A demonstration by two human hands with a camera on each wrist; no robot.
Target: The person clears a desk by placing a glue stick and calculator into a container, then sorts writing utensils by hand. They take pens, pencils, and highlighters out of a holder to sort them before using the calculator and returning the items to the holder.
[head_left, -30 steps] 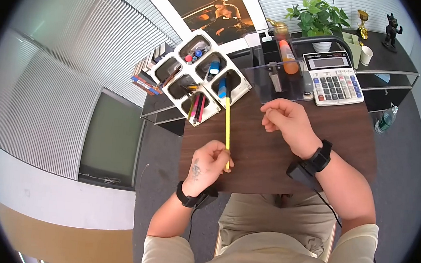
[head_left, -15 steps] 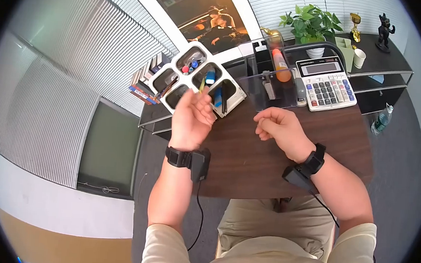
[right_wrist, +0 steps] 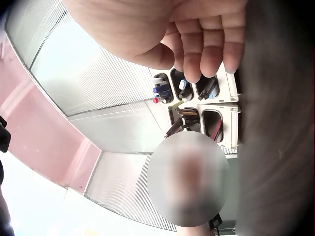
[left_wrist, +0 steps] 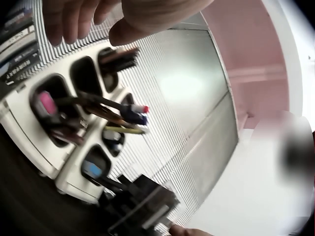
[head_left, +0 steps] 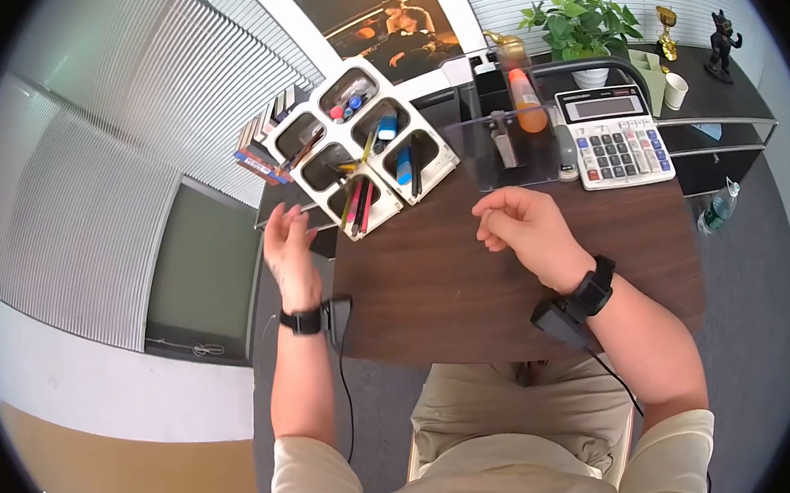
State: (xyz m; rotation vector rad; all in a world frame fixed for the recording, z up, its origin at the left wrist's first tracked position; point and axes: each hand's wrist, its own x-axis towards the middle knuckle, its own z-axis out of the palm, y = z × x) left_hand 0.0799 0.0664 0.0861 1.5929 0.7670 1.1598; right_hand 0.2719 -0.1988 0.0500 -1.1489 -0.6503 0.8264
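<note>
My left hand (head_left: 289, 253) is empty, its fingers loosely bent, just left of the white pen organizer (head_left: 381, 216) in the head view. In the left wrist view, its fingers (left_wrist: 86, 19) hang near the organizer's compartments. A yellow pencil (head_left: 367, 146) stands tilted among the compartments, its lower end hidden. Blue markers (head_left: 388, 125), pink and black pens (head_left: 357, 205) and brown pencils sit in other compartments. My right hand (head_left: 533, 233) hovers over the right part of the brown table (head_left: 447, 287), fingers loosely curled around nothing.
Behind the right hand are a clear plastic holder (head_left: 534, 155) with an orange bottle (head_left: 527, 105) and a large calculator (head_left: 615, 143). Books (head_left: 264, 150) stand behind the organizer's left side. A framed poster (head_left: 383, 21) and potted plant (head_left: 584, 31) are at the back.
The left hand carried the yellow pencil from the table's front up to the organizer and let it go there. It then moved left and down, away from it. The right hand stayed nearly still.
</note>
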